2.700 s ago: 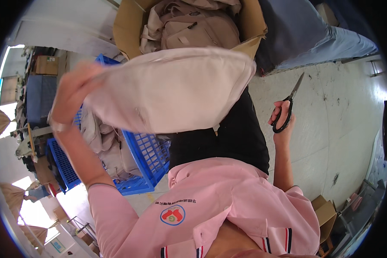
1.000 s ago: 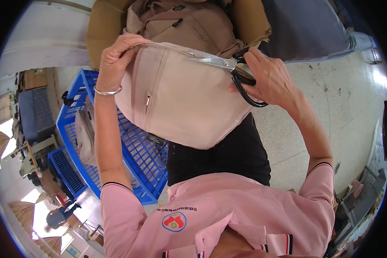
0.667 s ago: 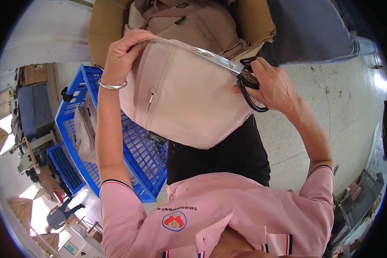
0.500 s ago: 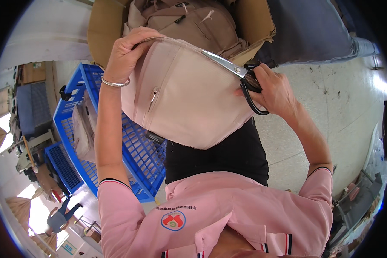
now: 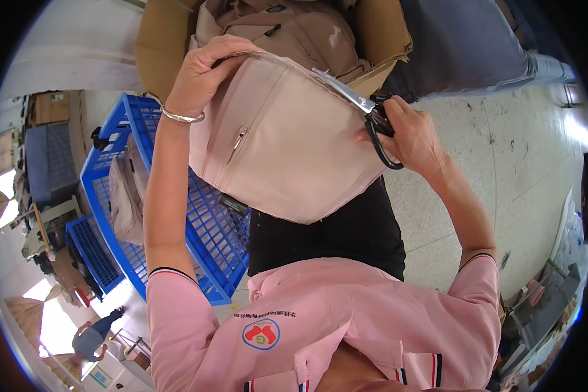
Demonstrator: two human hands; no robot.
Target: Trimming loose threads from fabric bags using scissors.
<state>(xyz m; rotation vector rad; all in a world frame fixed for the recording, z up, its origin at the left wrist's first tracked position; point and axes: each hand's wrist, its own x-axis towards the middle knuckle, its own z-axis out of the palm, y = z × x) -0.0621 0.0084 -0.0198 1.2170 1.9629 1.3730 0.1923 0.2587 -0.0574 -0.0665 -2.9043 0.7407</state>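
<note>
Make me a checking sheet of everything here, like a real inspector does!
Surface: pale floor, dark marks on it
Job's things: zippered beige fabric piece; black-handled scissors, blades at its upper right edge
Clutter: beige bags piled in a cardboard box; beige fabric goods in a blue plastic crate
Hands: left hand grips the piece's upper left edge; right hand holds the scissors' handles
Cables: nothing seen
Surroundings: another person in the lower left background; another blue basket left of the crate
</note>
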